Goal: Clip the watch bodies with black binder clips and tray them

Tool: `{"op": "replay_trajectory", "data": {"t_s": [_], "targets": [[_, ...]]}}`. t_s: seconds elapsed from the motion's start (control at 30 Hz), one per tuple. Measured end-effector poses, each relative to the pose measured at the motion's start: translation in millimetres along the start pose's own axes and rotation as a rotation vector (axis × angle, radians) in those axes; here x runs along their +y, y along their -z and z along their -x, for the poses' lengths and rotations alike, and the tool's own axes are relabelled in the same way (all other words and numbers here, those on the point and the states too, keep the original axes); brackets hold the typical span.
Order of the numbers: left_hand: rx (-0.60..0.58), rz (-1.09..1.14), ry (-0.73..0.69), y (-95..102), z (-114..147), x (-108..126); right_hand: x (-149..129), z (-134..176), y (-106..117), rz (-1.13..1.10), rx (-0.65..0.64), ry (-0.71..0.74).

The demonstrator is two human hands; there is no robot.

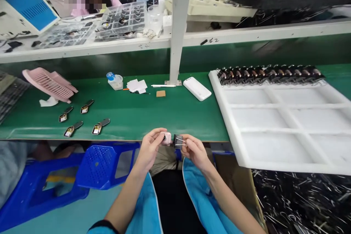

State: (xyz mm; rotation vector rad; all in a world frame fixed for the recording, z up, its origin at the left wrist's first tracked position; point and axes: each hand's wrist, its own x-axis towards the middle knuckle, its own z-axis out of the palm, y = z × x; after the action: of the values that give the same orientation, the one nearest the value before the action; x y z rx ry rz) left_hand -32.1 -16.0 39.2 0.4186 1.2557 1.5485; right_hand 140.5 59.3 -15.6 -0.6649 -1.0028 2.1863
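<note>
In front of my body, just past the bench's front edge, my left hand grips a small pale pink device with a round dark spot on its side. Close to its right, my right hand pinches a black binder clip by its wire handles. The clip's jaw side faces the pink device; whether they touch I cannot tell. To the left on the green bench lie several small opened devices, such as this one, each with a dark flat piece attached.
A white divided tray stands at right, with a row of binder clips along its back. Below it is a box of loose binder clips. A pink basket, bottle, white power bank and post line the back.
</note>
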Motion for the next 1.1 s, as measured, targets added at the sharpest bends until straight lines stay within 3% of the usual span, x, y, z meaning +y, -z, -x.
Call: {"op": "replay_trajectory", "data": {"t_s": [0.5, 0.7, 0.8, 0.93, 0.97, 1.0, 1.1], "targets": [[0.072, -0.31, -0.08, 0.0, 0.9, -9.6, 4.9, -1.6, 7.9, 0.258, -0.022, 0.051], [0.044, -0.389, -0.06, -1.9, -6.7, -9.0, 8.9, 8.2, 3.6, 0.361, 0.046, 0.048], [-0.007, -0.436, -0.064, 6.3, -12.3, -6.3, -16.0, 35.5, 12.3, 0.435, -0.056, -0.015], [0.071, -0.53, -0.134, 28.7, -28.5, -4.1, -74.8, 104.6, 61.4, 0.577, -0.278, -0.28], [0.078, -0.536, -0.13, 33.1, -32.1, -4.1, -86.9, 124.5, 78.7, 0.617, -0.228, -0.342], [0.081, -0.521, -0.117, 36.0, -34.6, -4.1, -96.2, 143.0, 96.9, 0.686, -0.091, -0.388], [0.057, -0.398, -0.045, 33.4, -33.7, -4.1, -104.4, 177.5, 152.7, 1.05, 0.564, -0.505]]}}
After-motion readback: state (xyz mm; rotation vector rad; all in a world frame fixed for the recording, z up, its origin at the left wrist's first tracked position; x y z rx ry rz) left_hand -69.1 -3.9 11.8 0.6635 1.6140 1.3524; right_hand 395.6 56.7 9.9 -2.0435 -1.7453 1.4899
